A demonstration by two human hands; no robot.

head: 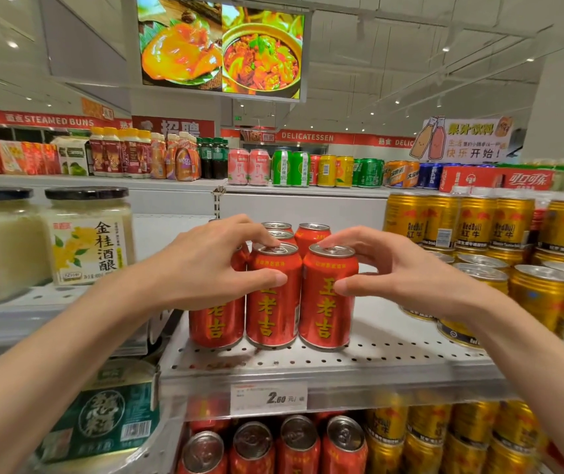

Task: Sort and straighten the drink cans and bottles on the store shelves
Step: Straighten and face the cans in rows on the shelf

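Red herbal-tea cans fill the middle of the perforated white shelf (393, 350), and both hands are on the front row. The left hand (205, 265) grips the middle front can (273, 299), thumb on its face and fingertips curled over the rim; the right hand (386, 268) grips the right front can (328, 299) the same way. Those two stand upright, touching, labels facing out, near the shelf edge; a third red can (215, 323) sits just beside them on the left, partly hidden by the left hand. More red cans (313, 232) line up behind. This block looks close to finished, I'd say, perhaps just a final squaring of the labels. What seems left is off to the right: the gold Red Bull cans (544, 295) are stacked in tiers and look uneven, though blur and the wide lens make that hard to judge. The lower shelf's cans (342, 446) and the mixed drinks on the top shelf (294, 167) appear roughly in rows; whether they need work I cannot tell.
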